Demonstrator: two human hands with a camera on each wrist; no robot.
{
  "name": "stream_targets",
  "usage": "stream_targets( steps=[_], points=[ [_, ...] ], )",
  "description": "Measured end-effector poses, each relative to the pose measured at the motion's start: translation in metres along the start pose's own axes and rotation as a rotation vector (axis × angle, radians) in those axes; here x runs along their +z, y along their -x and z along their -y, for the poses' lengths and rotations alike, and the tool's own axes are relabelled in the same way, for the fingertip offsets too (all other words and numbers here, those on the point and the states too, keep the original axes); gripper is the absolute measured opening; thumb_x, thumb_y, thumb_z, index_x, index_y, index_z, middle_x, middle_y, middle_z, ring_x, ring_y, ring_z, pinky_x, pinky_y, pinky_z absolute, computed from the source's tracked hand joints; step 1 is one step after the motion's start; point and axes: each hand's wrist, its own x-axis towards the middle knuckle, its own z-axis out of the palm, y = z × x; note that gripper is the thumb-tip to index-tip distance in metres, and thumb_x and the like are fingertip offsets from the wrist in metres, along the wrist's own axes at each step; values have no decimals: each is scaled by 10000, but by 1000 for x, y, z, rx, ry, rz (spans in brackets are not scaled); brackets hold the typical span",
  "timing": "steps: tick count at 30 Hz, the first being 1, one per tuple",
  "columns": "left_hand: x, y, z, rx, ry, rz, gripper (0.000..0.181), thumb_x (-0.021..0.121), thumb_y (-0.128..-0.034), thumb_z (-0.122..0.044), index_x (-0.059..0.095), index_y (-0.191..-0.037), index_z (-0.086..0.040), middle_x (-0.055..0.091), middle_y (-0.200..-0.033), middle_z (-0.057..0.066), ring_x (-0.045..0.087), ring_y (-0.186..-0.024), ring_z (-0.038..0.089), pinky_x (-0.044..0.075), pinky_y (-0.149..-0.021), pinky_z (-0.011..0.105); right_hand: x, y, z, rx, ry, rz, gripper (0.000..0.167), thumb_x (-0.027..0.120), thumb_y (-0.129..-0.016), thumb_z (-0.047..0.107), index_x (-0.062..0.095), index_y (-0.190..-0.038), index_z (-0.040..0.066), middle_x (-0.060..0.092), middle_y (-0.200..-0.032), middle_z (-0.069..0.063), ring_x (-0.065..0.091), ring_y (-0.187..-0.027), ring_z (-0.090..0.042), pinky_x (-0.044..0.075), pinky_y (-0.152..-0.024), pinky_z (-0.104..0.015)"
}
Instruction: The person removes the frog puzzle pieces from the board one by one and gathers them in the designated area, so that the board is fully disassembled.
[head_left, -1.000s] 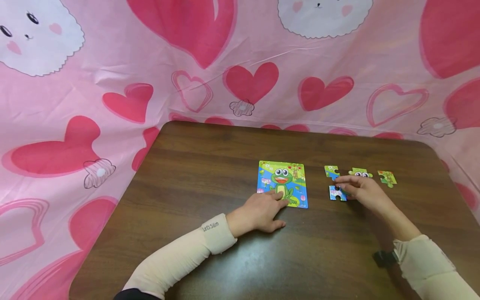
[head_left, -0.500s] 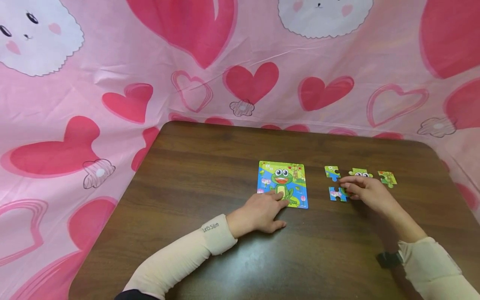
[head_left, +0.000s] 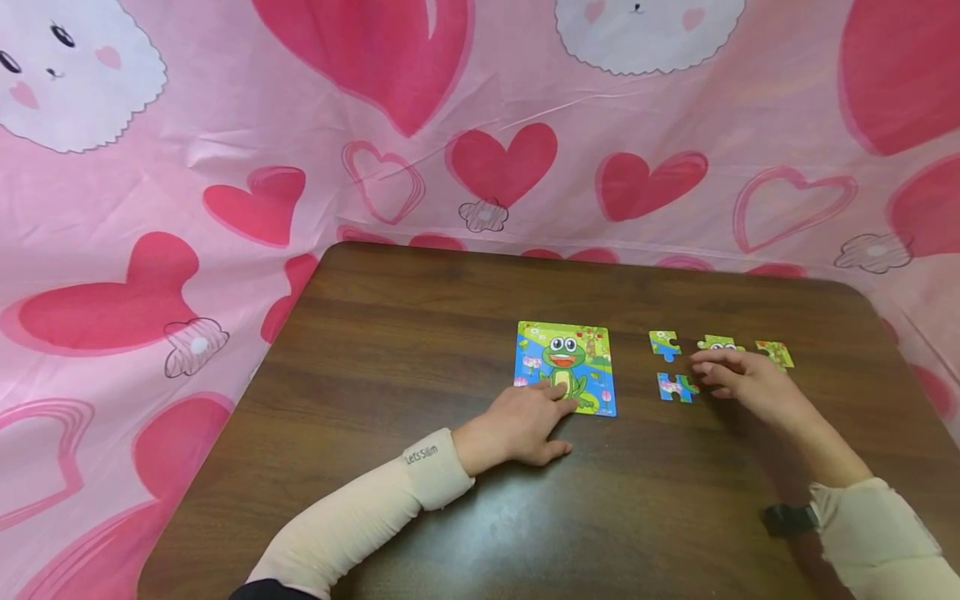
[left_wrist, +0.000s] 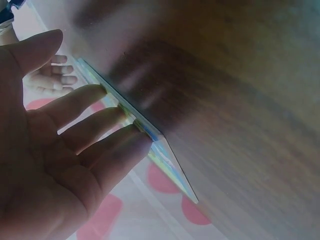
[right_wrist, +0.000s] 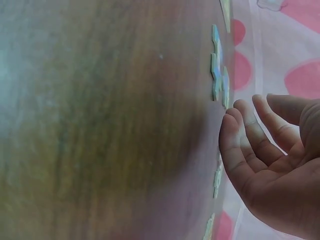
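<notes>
Operator: What's closest to me, and how does my hand lie there?

Spotter: Your left hand (head_left: 525, 421) rests over the near edge of the board (head_left: 564, 358), the one with the whole frog, fingers outstretched and gripping nothing. If you leaned sideways on it, I think the board could skid or twist on the bench (head_left: 420, 333), because that shiny top probably gives little grip.

Operator: And my other one?

Spotter: Your right hand (head_left: 753, 392) is to the right of the board, fingers loosely bent, with no piece showing between them. Whether a fingertip grazes anything, I can't tell.

Operator: Where are the pieces?

Spotter: The joined pair (head_left: 681, 390) lies right of the board's near half, just beside your fingers. Farther out, right of the board's far half, you have the flower piece (head_left: 663, 343), the eyes piece (head_left: 720, 342), then the tree piece (head_left: 780, 354). Your hand hides part of those last two.

Operator: What could spoil things?

Spotter: Brush the pair and its seam could part or ride up, since the pieces look thin and light. A low palm could drag the eyes piece, because you can't see all of it. And the flower piece's tab faces the pair across a gap; push it crooked and it may jam.
</notes>
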Motion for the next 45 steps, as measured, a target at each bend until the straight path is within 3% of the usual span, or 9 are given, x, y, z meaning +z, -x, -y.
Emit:
stream_targets(
  steps=[3, 5, 8, 11, 16, 23, 33, 41, 45],
  points=[
    [0, 0, 0, 1, -3, -4, 644, 618, -954, -544, 502, -1508, -238, 469, -1583, 27, 466, -1452, 223, 465, -1115, 390, -4, 1, 2, -4, -12, -17, 404, 534, -1065, 193, 547, -1361, -81, 744, -1130, 56, 658, -927, 92, 593, -763, -221],
    [0, 0, 0, 3, -15, -15, 639, 620, -951, -546, 513, -1500, -237, 488, -1568, 24, 479, -1441, 223, 479, -1099, 391, -6, 1, 5, -19, -8, -27, 407, 529, -1067, 202, 549, -1363, -76, 731, -1103, 131, 671, -925, 78, 594, -760, -220],
    [0, 0, 0, 10, -39, -44, 627, 632, -939, -552, 541, -1473, -237, 531, -1527, 15, 512, -1410, 215, 510, -1054, 388, -7, -1, 13, -32, -14, -34, 418, 508, -1077, 244, 554, -1369, -52, 726, -1099, 147, 693, -924, 45, 594, -761, -215],
    [0, 0, 0, 15, -55, -56, 618, 634, -935, -554, 554, -1459, -237, 550, -1505, 9, 530, -1391, 212, 522, -1033, 384, -5, -4, 22, -27, -88, -21, 452, 513, -1074, 294, 542, -1373, -44, 736, -1092, 144, 722, -938, -12, 602, -776, -230],
    [0, -1, 0, 14, -44, -32, 622, 623, -944, -552, 539, -1475, -240, 523, -1535, 7, 508, -1415, 211, 494, -1076, 381, 4, -13, 34, -35, -216, 3, 493, 525, -1065, 312, 502, -1369, -76, 741, -1071, 157, 740, -962, -70, 612, -779, -258],
    [-1, -2, 0, 7, -40, -20, 627, 623, -942, -558, 531, -1481, -252, 512, -1547, -1, 500, -1422, 203, 491, -1081, 384, 17, -28, 46, -24, -239, 12, 542, 533, -1054, 377, 505, -1389, -47, 718, -1110, 90, 739, -992, -107, 607, -804, -251],
    [-5, -2, -1, 10, -24, -18, 625, 624, -945, -551, 535, -1481, -244, 511, -1549, 10, 500, -1422, 209, 474, -1103, 388, 36, -49, 59, -27, -405, 88, 576, 513, -1064, 355, 449, -1417, -96, 712, -1162, 13, 728, -1042, -129, 599, -854, -256],
    [-4, -2, -1, 15, -19, -13, 621, 622, -943, -558, 542, -1475, -246, 516, -1546, 7, 507, -1414, 198, 477, -1099, 382, 57, -65, 70, -5, -394, 125, 568, 488, -1076, 355, 457, -1444, -76, 620, -1300, -217, 714, -1065, -143, 599, -886, -301],
    [-4, -2, -1, 10, -15, -10, 620, 624, -941, -562, 547, -1471, -248, 518, -1544, 3, 510, -1410, 192, 486, -1088, 382, 66, -71, 75, -13, -400, 149, 536, 488, -1081, 320, 469, -1430, -86, 647, -1246, -199, 721, -1042, -153, 607, -872, -329]
  ],
)
